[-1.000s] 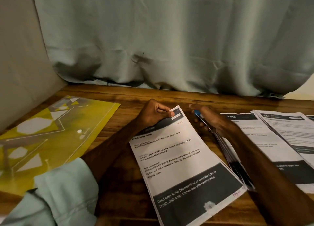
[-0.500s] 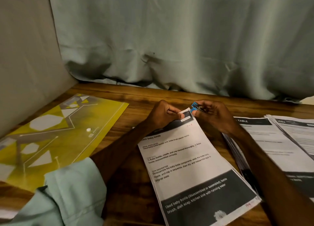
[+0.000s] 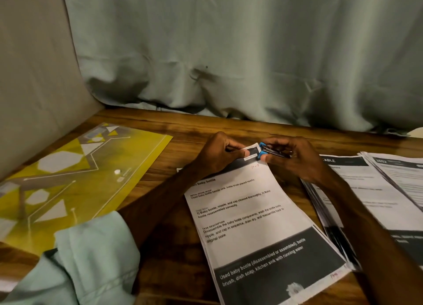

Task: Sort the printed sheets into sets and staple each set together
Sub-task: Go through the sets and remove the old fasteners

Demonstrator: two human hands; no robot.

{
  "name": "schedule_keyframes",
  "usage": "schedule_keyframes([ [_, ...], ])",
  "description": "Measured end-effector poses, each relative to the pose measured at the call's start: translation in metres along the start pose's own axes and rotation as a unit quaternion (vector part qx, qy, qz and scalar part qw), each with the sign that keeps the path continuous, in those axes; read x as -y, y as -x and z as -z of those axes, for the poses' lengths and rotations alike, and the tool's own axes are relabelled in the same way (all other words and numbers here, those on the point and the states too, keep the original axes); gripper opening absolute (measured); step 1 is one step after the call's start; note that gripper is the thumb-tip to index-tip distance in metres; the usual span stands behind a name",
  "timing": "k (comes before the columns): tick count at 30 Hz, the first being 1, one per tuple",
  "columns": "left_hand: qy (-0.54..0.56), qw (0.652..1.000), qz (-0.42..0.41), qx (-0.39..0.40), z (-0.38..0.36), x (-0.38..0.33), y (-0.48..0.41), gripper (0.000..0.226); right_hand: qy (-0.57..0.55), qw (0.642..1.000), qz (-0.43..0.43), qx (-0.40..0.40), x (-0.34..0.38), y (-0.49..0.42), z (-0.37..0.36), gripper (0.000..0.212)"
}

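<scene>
Lower centre: sheet set [image 3: 251,215] lies on the worktop [image 3: 229,126], near end loose, so pages may fan out of register. At its far corner the left hand [image 3: 218,157] pinches the paper and the right hand [image 3: 297,160] grasps the blue stapler [image 3: 271,152]; a shallow bite could miss lower pages.
</scene>
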State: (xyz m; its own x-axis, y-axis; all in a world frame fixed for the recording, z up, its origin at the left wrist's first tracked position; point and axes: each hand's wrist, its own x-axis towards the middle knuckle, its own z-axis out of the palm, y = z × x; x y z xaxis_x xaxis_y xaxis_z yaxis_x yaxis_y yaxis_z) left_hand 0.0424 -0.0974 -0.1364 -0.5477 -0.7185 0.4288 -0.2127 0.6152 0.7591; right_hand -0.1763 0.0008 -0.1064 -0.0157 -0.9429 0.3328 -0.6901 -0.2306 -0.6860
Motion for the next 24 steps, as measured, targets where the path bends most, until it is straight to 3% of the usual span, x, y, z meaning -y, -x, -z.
schedule_keyframes([
  [12,-0.021,1.0,-0.011,0.004,0.001,-0.001,0.001,0.018,-0.041,0.999,-0.001,-0.008,0.014,0.005,0.008,0.048],
  [18,-0.015,0.999,-0.035,-0.008,0.002,-0.001,0.001,0.017,-0.071,0.997,0.002,-0.03,0.01,0.002,0.006,0.062],
  [22,-0.008,1.0,-0.029,0.001,0.003,0.0,0.002,0.016,-0.083,0.994,-0.029,-0.058,0.005,-0.002,0.008,0.053],
  [24,0.0,1.0,-0.028,-0.002,0.003,0.0,0.002,0.016,-0.141,0.985,-0.075,-0.061,0.002,-0.002,0.006,0.046],
])
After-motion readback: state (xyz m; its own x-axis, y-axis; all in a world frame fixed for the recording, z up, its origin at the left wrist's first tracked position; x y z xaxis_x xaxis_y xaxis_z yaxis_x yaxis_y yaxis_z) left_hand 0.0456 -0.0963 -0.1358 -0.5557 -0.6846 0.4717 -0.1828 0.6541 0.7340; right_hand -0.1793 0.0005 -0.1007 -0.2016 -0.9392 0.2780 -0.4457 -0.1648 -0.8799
